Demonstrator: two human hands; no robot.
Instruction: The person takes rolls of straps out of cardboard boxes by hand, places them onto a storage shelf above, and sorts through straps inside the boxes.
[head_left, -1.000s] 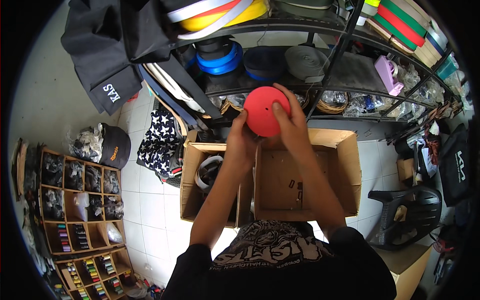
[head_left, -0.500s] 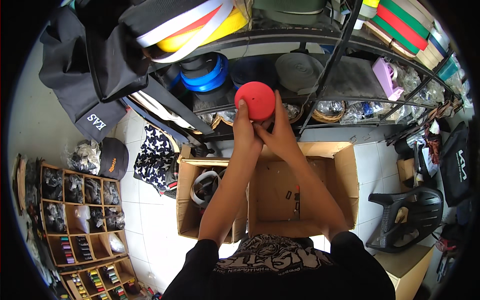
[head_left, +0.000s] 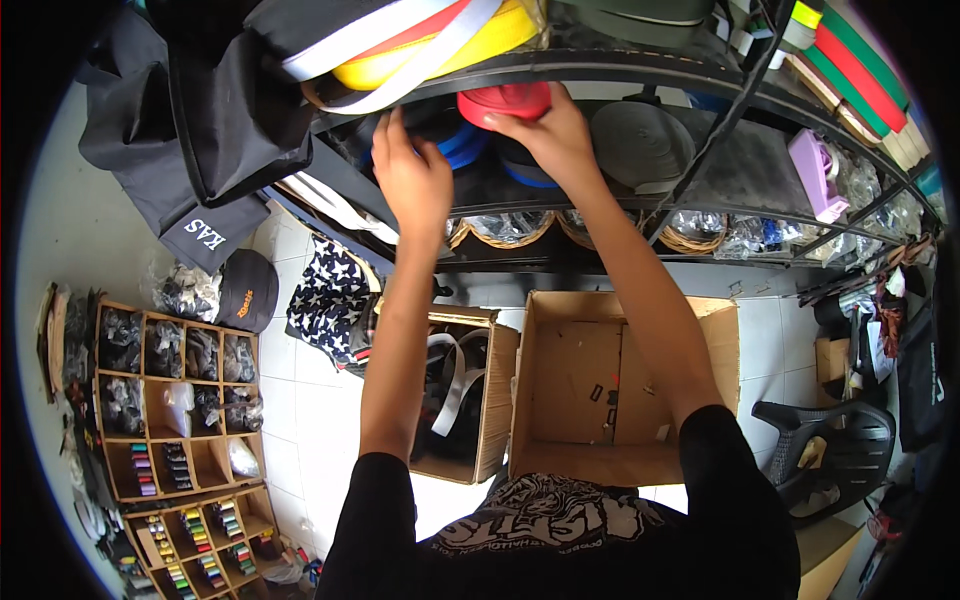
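Observation:
My right hand (head_left: 553,135) grips a red roll of tape (head_left: 505,103) and holds it at the opening of a black metal shelf (head_left: 640,75), above a blue roll (head_left: 462,146). My left hand (head_left: 412,177) is raised beside it with fingers spread, touching the shelf front and holding nothing. Below my arms stands a large open cardboard box (head_left: 620,390), almost empty inside.
A smaller open box (head_left: 478,400) with black and white webbing stands left of the large one. A wooden cubby rack (head_left: 170,400) of small goods lies on the tiled floor at left. Black bags (head_left: 200,130) hang at upper left. A black plastic chair (head_left: 840,450) is at right.
Both hands rose from above the box up to the shelf, carrying the red roll. My left hand has come off the roll and opened.

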